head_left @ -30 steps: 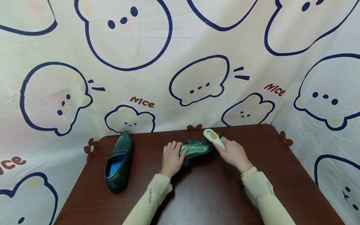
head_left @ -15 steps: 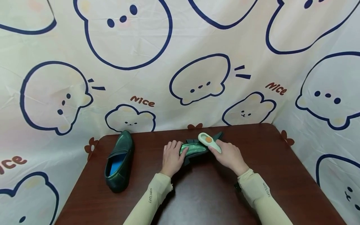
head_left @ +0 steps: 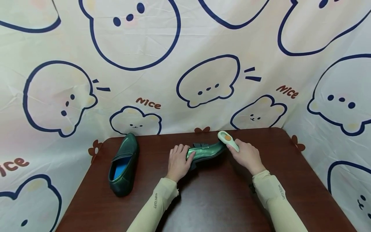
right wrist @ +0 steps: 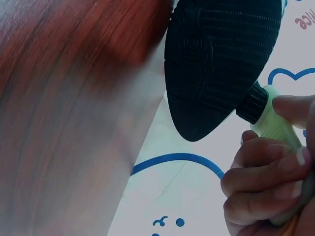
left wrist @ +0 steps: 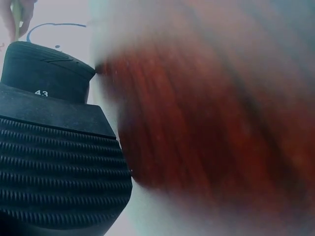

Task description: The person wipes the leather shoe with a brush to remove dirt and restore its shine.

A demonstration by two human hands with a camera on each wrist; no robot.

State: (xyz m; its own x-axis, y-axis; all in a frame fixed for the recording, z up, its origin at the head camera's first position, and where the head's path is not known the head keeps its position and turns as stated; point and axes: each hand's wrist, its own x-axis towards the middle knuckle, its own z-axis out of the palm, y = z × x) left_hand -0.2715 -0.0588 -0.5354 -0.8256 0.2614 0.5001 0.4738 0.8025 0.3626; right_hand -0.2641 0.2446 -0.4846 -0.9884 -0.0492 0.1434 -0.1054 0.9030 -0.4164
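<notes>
My left hand [head_left: 178, 162] grips a shiny green loafer [head_left: 207, 151] around its heel end, thumb on the near side, with the toe pointing right. The left wrist view shows the loafer's black ribbed sole [left wrist: 54, 167], with "43" moulded into the arch. My right hand [head_left: 246, 157] holds a pale green shoe brush [head_left: 228, 138] with an orange spot at its loop end. Dark bristles [right wrist: 252, 104] lie against the upper near the toe in the right wrist view, beside the sole [right wrist: 216, 64]. A second green loafer [head_left: 124, 169] with a blue insole stands upright at the left.
Both hands work above the far half of a dark brown wooden table [head_left: 220, 206]. Behind the table and along its sides hangs a pale cloth [head_left: 162, 80] printed with blue cartoon outlines.
The brush slid left along the loafer's upper toward its middle, then back right to the toe. The left hand and the held loafer stayed nearly still. The view shifted slightly.
</notes>
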